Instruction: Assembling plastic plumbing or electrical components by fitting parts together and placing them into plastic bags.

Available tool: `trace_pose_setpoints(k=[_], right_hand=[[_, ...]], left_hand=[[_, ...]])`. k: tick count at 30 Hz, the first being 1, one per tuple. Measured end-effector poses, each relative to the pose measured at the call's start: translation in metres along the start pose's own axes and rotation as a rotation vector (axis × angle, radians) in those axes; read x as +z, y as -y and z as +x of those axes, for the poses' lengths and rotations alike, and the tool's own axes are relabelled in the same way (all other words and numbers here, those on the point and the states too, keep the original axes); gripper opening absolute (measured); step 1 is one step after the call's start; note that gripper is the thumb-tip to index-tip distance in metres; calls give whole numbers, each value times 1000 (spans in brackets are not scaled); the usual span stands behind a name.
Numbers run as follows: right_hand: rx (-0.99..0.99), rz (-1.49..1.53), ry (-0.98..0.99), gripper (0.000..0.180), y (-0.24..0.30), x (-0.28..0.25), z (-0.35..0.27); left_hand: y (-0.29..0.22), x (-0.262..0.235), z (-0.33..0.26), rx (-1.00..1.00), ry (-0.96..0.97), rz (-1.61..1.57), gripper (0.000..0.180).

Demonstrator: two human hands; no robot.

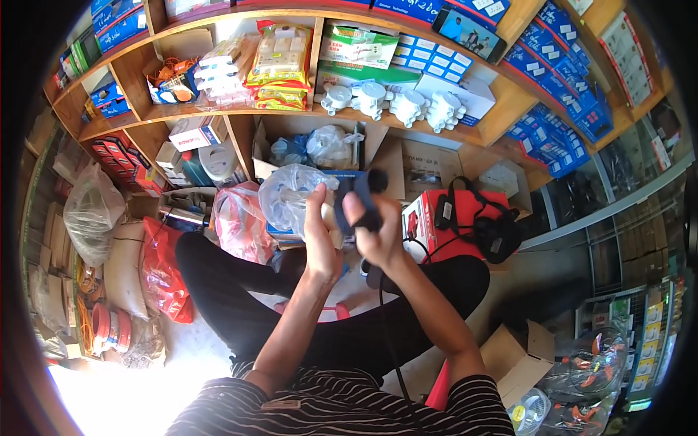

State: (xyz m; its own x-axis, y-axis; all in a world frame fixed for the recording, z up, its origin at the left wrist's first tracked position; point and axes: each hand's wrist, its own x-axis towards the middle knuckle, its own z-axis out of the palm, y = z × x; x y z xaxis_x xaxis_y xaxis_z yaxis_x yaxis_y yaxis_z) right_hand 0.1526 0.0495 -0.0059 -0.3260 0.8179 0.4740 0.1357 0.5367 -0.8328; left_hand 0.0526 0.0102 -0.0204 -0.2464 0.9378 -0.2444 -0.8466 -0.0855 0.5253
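Note:
My right hand (382, 236) is closed around a dark, rounded object (354, 201) with a black end, its thumb pressed on the side; motion blurs it, so its kind is unclear. Close beside it, my left hand (320, 243) is raised with the thumb up and the other fingers curled, largely hidden; whatever it grips I cannot make out. A clear plastic bag (287, 196) lies just beyond the left hand. Below the right hand, a black cord (385, 327) hangs down across my lap.
To the right, a red box (465, 211) carries a black strapped item (502, 240). Wooden shelves ahead hold white round fittings (371, 99), yellow packs (280, 58) and a phone (470, 34) showing a picture. Red bag (163, 269) stands left; open carton (516, 356) lies lower right.

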Motion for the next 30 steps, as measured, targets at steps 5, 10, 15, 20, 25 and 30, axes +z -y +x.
trace_pose_setpoints(k=[5, 10, 15, 20, 25, 30], right_hand=[[-29, 152, 248, 33, 18, -9, -3], [-2, 143, -84, 41, 13, -15, -1], [-90, 271, 373, 33, 13, -9, -12], [250, 520, 94, 31, 16, -27, 11], [95, -10, 99, 27, 19, -16, 2], [-449, -366, -74, 31, 16, -1, 3]], left_hand=[[-15, -4, -5, -98, 201, 111, 50], [12, -7, 5, 18, 139, 563, 55], [-7, -18, 11, -99, 174, 292, 48], [-17, 2, -2, -102, 213, 254, 52], [-17, -4, 8, -81, 154, 65, 39], [-7, -21, 1, -28, 274, -54, 32]])
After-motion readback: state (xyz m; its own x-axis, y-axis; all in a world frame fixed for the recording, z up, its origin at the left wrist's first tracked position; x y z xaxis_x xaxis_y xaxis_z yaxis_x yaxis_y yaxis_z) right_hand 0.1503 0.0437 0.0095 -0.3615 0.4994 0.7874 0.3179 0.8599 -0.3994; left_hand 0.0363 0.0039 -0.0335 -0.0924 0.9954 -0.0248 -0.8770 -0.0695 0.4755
